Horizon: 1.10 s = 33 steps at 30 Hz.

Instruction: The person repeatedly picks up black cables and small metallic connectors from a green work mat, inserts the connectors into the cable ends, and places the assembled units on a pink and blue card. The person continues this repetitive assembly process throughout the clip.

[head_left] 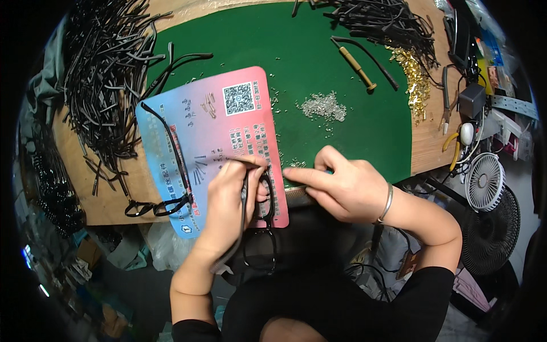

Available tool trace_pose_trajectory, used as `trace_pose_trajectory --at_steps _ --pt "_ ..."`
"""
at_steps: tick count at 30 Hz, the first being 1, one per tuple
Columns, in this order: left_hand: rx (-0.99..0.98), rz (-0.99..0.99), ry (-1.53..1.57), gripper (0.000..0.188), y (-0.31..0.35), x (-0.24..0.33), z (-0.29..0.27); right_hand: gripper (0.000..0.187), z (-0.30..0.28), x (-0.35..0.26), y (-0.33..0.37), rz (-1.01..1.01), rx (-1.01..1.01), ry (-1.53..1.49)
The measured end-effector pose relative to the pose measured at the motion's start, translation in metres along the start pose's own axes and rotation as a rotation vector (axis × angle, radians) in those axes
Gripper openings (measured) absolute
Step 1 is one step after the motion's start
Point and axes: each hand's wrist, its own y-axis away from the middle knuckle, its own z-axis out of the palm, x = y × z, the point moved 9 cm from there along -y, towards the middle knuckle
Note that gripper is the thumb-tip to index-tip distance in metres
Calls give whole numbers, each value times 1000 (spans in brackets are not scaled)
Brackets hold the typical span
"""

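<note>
My left hand (pixel 228 191) is closed on a black eyeglasses frame (pixel 274 244) at the front edge of the pink and blue printed mat (pixel 154 165). One dark temple of the frame hangs down along my wrist; another thin dark piece (pixel 239 158) sticks out at the fingertips. My right hand (pixel 350 185) is open, its index finger stretched out flat at the front edge of the green mat (pixel 376 137). That fingertip lies beside a few tiny silver parts (pixel 296 164). Farther left, a second black eyeglasses frame (pixel 162 209) rests on the printed mat.
Piles of black temples (pixel 102 74) lie at the left and back right. A heap of tiny silver parts (pixel 323 106), a brass screwdriver (pixel 358 67) and gold-coloured parts (pixel 419 85) are on the far side. Yellow-handled pliers (pixel 453 149) and a white fan (pixel 484 182) stand right.
</note>
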Motion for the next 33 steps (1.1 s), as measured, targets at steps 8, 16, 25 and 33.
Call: trace_pose_trajectory --at_steps 8,16,25,33 --pt "-67 34 -67 10 -3 7 2 39 16 -3 -12 0 24 -70" --pt "11 111 -98 8 0 9 3 39 17 0 -13 -6 -27 -110" --pt "27 120 -86 10 1 8 1 35 15 -2 -17 -42 -59 -43" --pt "47 129 -91 7 2 9 0 39 12 -14 -16 -216 57 202"
